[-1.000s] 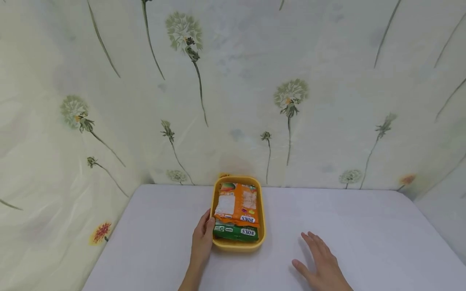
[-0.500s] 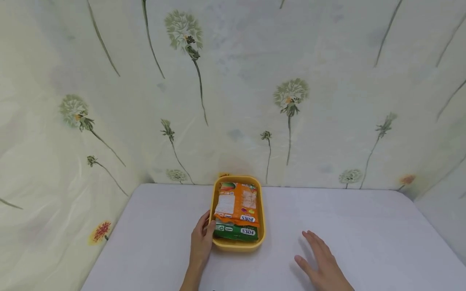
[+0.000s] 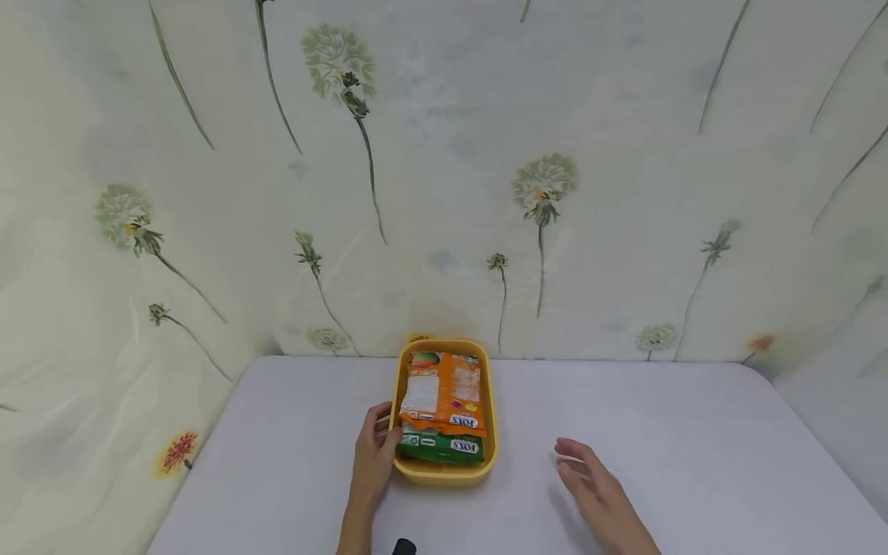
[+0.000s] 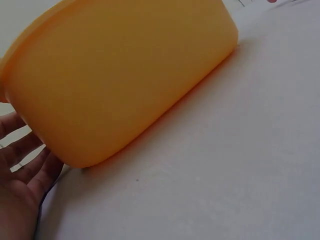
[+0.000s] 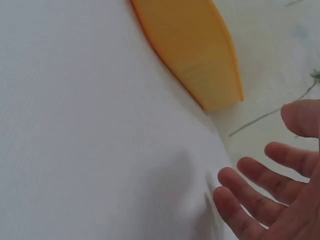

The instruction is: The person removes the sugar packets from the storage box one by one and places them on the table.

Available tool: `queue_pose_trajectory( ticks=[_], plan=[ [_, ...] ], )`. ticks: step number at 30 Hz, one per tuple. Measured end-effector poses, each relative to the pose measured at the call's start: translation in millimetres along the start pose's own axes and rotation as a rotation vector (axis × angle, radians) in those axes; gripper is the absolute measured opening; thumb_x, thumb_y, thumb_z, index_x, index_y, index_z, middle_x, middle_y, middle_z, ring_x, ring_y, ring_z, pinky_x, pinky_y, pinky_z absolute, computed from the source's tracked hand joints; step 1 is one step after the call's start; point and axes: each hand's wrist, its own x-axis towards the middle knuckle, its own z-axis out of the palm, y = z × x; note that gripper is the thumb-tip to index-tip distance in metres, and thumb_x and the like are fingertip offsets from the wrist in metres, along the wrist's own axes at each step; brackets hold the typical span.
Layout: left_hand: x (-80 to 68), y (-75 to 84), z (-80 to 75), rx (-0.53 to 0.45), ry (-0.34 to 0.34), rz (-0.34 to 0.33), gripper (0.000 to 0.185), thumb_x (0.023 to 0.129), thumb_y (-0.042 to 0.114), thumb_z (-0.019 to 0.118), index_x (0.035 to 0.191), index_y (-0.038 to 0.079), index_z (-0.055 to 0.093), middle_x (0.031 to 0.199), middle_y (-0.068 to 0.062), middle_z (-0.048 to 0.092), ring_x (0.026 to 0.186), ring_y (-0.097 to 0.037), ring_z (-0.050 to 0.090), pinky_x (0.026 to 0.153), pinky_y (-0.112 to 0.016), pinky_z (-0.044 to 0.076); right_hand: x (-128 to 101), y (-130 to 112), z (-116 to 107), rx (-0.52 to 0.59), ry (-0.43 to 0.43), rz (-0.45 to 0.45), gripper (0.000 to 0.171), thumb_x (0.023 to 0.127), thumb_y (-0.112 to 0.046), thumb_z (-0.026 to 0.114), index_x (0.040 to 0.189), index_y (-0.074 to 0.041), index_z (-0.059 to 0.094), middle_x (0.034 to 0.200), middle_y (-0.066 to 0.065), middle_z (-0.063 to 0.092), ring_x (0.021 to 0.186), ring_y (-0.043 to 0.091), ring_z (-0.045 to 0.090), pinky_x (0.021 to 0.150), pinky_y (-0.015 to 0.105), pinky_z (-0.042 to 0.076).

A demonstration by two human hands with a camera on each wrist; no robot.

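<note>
L hand (image 3: 371,459) reaches fwd from the near edge, fingers (image 3: 378,422) curled round the left wall of the yellow tub (image 3: 444,474), thumb at its near-left corner. Tub sits mid-worktop (image 3: 694,447) w/ an orange packet (image 3: 444,391) over a green packet (image 3: 440,447). R hand (image 3: 597,493) hovers well right of tub, palm down, fingers loosely spread, holding nothing.

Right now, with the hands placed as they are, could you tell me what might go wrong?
The left hand holds the yellow tub by one side only, so it may tip or slide on the smooth table. The orange packet lies loosely over the green packet and might slip out. The right hand is apart, giving no support.
</note>
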Motion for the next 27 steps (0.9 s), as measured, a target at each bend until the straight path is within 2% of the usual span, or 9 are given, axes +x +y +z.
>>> queue_pose_trajectory(
  ticks=[4, 10, 16, 21, 27],
  plan=[
    [-0.2, -1.4, -1.7, -0.016, 0.002, 0.006, 0.038, 0.091, 0.016, 0.056, 0.128, 0.022, 0.050, 0.125, -0.004, 0.057, 0.110, -0.018, 0.059, 0.096, -0.037, 0.049, 9, -7, 3, 0.167, -0.015, 0.002, 0.038, 0.098, -0.024, 0.049, 0.133, -0.010, 0.045, 0.126, 0.010, 0.058, 0.107, 0.006, 0.061, 0.084, 0.022, 0.053],
    [0.0, -4.2, 0.3, -0.016, -0.021, 0.008, 0.038, 0.091, 0.018, 0.056, 0.128, 0.021, 0.051, 0.125, -0.005, 0.057, 0.110, -0.019, 0.059, 0.096, -0.035, 0.049, 13, -28, 11, 0.348, -0.021, 0.054, 0.036, 0.098, -0.021, 0.048, 0.132, -0.010, 0.044, 0.128, 0.019, 0.054, 0.109, 0.018, 0.062, 0.084, 0.024, 0.053],
    [-0.4, -4.3, -1.6, -0.019, -0.003, 0.018, 0.038, 0.091, 0.018, 0.056, 0.129, 0.021, 0.050, 0.125, -0.005, 0.057, 0.111, -0.019, 0.059, 0.097, -0.037, 0.048, 25, -52, 20, 0.419, -0.045, 0.106, 0.033, 0.097, -0.024, 0.050, 0.129, -0.015, 0.046, 0.131, 0.016, 0.055, 0.113, 0.027, 0.060, 0.086, 0.023, 0.052],
    [-1.9, -5.0, -1.7, -0.027, 0.012, 0.013, 0.039, 0.091, 0.015, 0.056, 0.129, 0.019, 0.050, 0.124, -0.004, 0.058, 0.110, -0.018, 0.059, 0.096, -0.036, 0.048, 33, -64, 25, 0.441, -0.080, 0.120, 0.034, 0.097, -0.026, 0.050, 0.130, -0.017, 0.046, 0.133, 0.015, 0.054, 0.114, 0.024, 0.059, 0.087, 0.022, 0.051],
    [-1.9, -3.2, 2.6, -0.044, 0.002, 0.012, 0.038, 0.092, 0.016, 0.056, 0.129, 0.020, 0.050, 0.125, -0.004, 0.057, 0.110, -0.019, 0.059, 0.097, -0.037, 0.048, 37, -71, 25, 0.449, -0.077, 0.062, 0.034, 0.098, -0.026, 0.050, 0.130, -0.018, 0.045, 0.133, 0.014, 0.053, 0.115, 0.029, 0.058, 0.088, 0.022, 0.052]
  ],
)
